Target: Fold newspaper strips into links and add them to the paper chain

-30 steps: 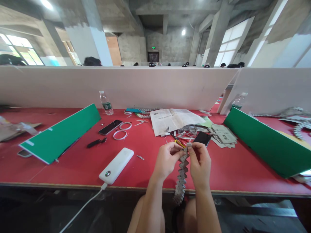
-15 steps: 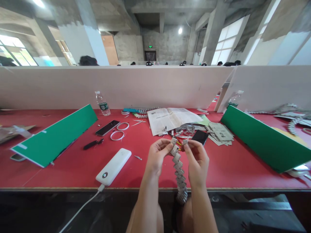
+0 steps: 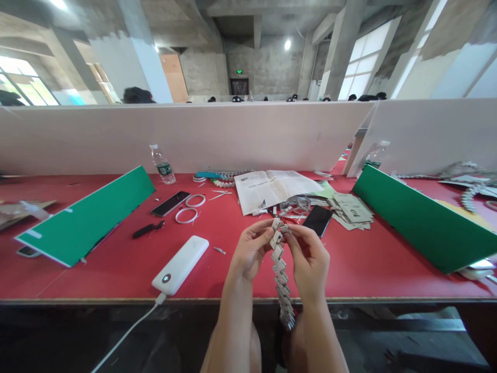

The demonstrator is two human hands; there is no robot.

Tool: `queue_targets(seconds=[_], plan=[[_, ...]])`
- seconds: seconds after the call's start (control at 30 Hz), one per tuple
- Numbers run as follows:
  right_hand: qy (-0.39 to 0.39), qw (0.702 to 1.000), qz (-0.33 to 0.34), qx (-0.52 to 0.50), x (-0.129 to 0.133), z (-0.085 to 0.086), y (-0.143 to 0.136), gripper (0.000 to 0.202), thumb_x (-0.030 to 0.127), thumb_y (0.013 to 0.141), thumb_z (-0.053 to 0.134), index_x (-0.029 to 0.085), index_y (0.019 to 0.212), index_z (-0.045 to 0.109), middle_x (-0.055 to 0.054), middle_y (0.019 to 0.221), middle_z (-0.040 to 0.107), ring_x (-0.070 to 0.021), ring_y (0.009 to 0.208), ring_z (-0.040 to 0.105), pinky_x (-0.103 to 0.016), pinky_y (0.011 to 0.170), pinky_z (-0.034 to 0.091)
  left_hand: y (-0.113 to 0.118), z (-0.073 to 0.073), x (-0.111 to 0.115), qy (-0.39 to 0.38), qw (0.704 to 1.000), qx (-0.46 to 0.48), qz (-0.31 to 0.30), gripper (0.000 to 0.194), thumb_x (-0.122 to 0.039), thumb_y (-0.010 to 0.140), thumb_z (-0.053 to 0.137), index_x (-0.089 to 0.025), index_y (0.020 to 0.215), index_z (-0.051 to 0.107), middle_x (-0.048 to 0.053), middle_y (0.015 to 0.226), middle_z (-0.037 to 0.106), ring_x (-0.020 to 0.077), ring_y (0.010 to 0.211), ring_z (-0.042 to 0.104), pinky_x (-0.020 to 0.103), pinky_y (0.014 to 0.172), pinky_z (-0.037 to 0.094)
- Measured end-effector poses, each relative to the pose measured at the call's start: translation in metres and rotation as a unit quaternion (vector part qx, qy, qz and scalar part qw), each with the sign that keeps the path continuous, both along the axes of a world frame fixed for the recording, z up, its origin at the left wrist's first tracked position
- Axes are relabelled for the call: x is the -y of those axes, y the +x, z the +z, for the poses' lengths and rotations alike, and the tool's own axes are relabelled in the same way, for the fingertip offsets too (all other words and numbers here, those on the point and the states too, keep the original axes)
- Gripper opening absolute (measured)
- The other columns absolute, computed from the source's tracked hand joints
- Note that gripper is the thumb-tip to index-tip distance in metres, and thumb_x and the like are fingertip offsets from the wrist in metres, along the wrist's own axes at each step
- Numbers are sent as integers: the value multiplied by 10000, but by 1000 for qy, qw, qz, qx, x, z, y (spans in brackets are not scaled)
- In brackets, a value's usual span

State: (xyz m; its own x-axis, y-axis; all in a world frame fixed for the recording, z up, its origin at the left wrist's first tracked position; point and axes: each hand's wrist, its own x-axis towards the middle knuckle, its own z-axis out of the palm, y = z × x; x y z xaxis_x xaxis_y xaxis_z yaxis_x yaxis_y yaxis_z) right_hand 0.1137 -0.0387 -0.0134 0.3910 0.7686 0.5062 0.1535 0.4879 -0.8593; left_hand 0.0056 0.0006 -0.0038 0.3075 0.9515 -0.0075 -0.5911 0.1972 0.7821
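A zigzag chain of folded paper links [image 3: 280, 267] hangs down past the table's front edge, its lower end above my lap. Near its top, my left hand [image 3: 252, 247] pinches the chain between thumb and fingers. A small folded paper piece [image 3: 284, 228] sits in the fingertips of my right hand [image 3: 310, 251], against the top of the chain. Whether the piece is tucked into the top link I cannot tell. Behind my hands lie an open newspaper sheet [image 3: 272, 189], a dark phone [image 3: 317, 220] and a pile of cut printed paper [image 3: 352, 210].
On the left are a white power bank [image 3: 180, 264] with a cable, another phone [image 3: 171, 203], tape rolls [image 3: 186, 215], a black-handled tool [image 3: 148, 229], scissors [image 3: 220, 195] and a water bottle [image 3: 163, 166]. Green boards [image 3: 93, 215] stand on both sides; a white partition [image 3: 194, 134] runs behind.
My right hand has moved left, bringing its paper piece up against the top of the chain. The chain has shifted slightly left with my left hand.
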Motion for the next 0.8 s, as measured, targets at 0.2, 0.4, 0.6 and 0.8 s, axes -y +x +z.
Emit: queue_targets(seconds=[0.2, 0.4, 0.6, 0.8], plan=[[1, 1000, -26, 11, 2, 1, 0, 128, 215, 826, 586, 217, 938, 649, -24, 845, 679, -151, 697, 639, -283, 654, 525, 1, 2, 2, -3, 1000, -3, 2, 227, -223, 639, 757, -167, 856, 726, 21, 700, 694, 98, 593, 603, 213, 571, 463], [-6, 999, -51, 13, 4, 2, -2, 116, 222, 821, 594, 217, 923, 650, -21, 818, 672, -151, 677, 629, -289, 638, 520, 3, 2, 2, 6, 1000, -13, 3, 222, -230, 638, 756, -176, 852, 729, 21, 696, 694, 95, 570, 593, 220, 563, 469], [-39, 996, -5, -80, 3, 6, -1, 111, 254, 790, 628, 192, 880, 644, -31, 802, 664, -160, 714, 621, -281, 644, 507, 5, 4, 3, 20, 999, -24, 5, 210, -235, 653, 746, -155, 847, 730, 40, 702, 699, 109, 597, 612, 215, 564, 486], [-77, 981, 28, -175, -3, 0, 4, 121, 287, 745, 664, 179, 767, 613, 9, 683, 631, -126, 617, 569, -249, 591, 454, 13, 5, 5, 28, 996, -71, 54, 221, -239, 648, 749, -138, 844, 733, 36, 679, 703, 100, 548, 598, 212, 525, 501]])
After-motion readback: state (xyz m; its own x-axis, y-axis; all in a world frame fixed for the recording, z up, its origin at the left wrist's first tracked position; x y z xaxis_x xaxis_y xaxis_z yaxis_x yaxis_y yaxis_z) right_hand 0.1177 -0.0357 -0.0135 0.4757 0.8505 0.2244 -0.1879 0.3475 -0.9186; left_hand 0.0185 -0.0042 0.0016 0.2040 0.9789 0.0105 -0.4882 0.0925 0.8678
